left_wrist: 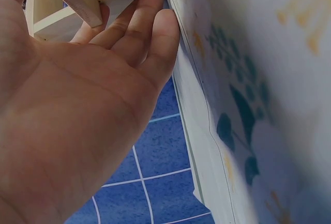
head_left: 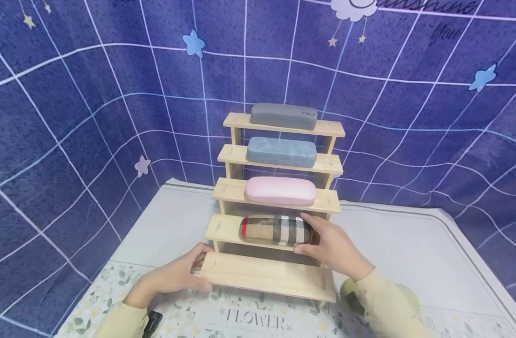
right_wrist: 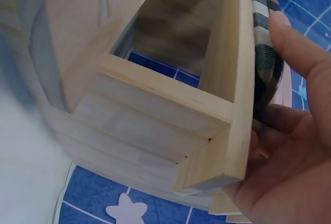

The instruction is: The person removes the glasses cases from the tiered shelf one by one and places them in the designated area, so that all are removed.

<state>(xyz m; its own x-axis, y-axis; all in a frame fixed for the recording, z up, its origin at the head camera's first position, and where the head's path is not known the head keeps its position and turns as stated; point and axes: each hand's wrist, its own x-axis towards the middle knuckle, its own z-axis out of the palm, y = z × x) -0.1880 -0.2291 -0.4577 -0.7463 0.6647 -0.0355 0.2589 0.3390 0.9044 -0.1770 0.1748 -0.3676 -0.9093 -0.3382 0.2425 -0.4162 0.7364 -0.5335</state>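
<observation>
A stepped wooden display rack [head_left: 268,274] stands on the table, with one board per level. On its second board from the bottom lies a plaid glasses case [head_left: 264,230] in tan, black, white and red. My right hand [head_left: 335,244] grips the right end of that case, thumb at the near side and fingers at the far side. At the left end of the lowest board, my left hand [head_left: 177,272] holds the board between thumb and fingers. In the left wrist view, the fingers [left_wrist: 139,32] reach behind the board's end.
Higher boards carry a pink case [head_left: 280,191], a blue case [head_left: 281,152] and a grey case [head_left: 279,116]. A purple-blue grid curtain [head_left: 177,117] hangs behind. Beneath the rack lies a floral cloth [head_left: 236,305]. A green object [head_left: 350,295] sits partly behind the right sleeve.
</observation>
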